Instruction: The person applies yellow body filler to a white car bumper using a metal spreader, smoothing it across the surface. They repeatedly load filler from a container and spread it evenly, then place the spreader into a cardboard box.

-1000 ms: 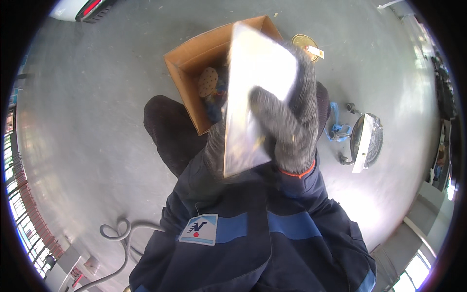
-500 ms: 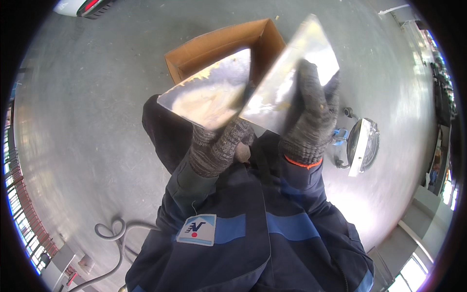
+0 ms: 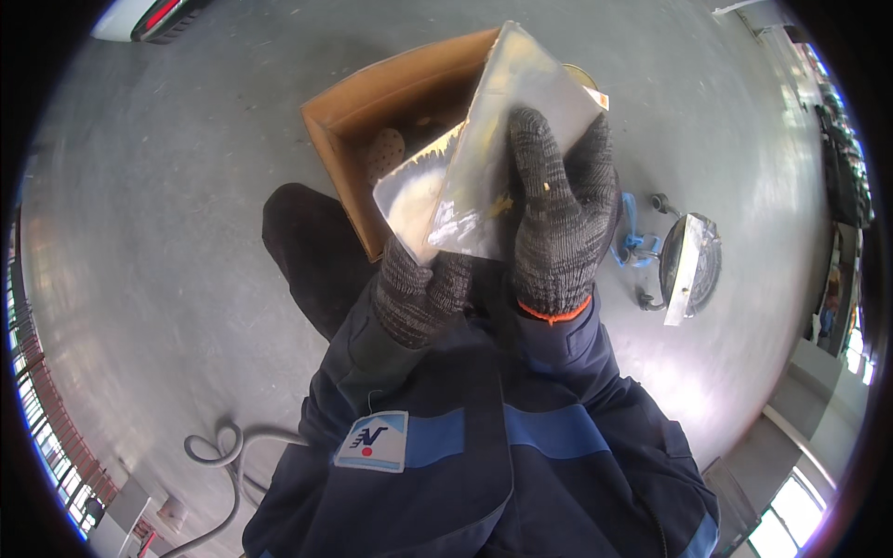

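In my right hand (image 3: 563,219), a grey knitted glove with an orange cuff edge, is a flat silver metal plate (image 3: 484,139) with yellowish smears. The thumb presses on its face, and the other fingers reach behind its right edge. My left hand (image 3: 419,296), gloved alike, is closed at the lower edge of a second plate (image 3: 409,209), coated with beige putty-like material. The silver plate overlaps this one and hides much of it. Both are held over the near side of an open cardboard box (image 3: 349,200). My left fingertips are partly hidden.
Inside the box lies a perforated round sanding disc (image 3: 385,152). A can's rim (image 3: 581,73) shows behind the silver plate. On the right stands a dark round-topped wheeled thing (image 3: 709,265) bearing a white strip. A grey hose (image 3: 233,474) coils at lower left; a vehicle corner (image 3: 121,20) shows top left.
My right hand has brought the silver plate leftward over the putty-coated one, which it now largely covers. More of the box's inside shows, with the sanding disc in it.
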`<action>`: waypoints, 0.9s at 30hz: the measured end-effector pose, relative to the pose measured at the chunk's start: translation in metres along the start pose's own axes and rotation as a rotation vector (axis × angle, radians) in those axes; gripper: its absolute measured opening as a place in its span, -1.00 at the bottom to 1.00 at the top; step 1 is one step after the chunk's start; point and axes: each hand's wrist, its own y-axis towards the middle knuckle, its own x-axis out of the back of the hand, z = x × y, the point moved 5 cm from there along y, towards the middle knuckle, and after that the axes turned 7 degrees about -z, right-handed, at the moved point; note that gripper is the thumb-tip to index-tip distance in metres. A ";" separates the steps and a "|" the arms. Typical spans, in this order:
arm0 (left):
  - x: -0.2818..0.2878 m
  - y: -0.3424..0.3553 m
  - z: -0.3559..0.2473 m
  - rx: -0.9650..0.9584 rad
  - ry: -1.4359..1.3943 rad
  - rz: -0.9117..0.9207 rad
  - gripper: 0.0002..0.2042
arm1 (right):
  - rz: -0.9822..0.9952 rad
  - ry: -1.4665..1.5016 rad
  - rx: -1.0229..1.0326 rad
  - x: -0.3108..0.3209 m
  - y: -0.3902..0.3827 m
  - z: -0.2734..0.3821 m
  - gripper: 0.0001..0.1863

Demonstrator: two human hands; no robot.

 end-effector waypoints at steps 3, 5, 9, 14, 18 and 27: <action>-0.010 0.002 0.010 0.045 0.045 0.025 -0.58 | 0.072 0.300 -0.125 -0.008 -0.012 -0.001 -0.55; -0.014 0.004 0.015 0.068 0.045 0.018 -0.56 | 0.046 0.116 0.044 -0.013 -0.021 0.007 -0.49; -0.013 0.011 0.014 0.120 0.021 -0.009 -0.51 | 0.239 0.179 -0.064 -0.021 -0.026 0.000 -0.46; 0.021 0.003 0.011 0.434 -0.122 -0.205 -0.44 | 0.063 0.113 0.083 0.015 0.015 -0.020 -0.57; 0.019 -0.012 0.025 0.630 -0.934 -0.092 -0.43 | -0.265 -0.021 0.244 0.047 0.029 -0.037 -0.47; -0.006 -0.050 0.030 0.348 0.212 0.128 -0.53 | -0.637 -0.870 1.174 0.046 -0.013 0.001 -0.27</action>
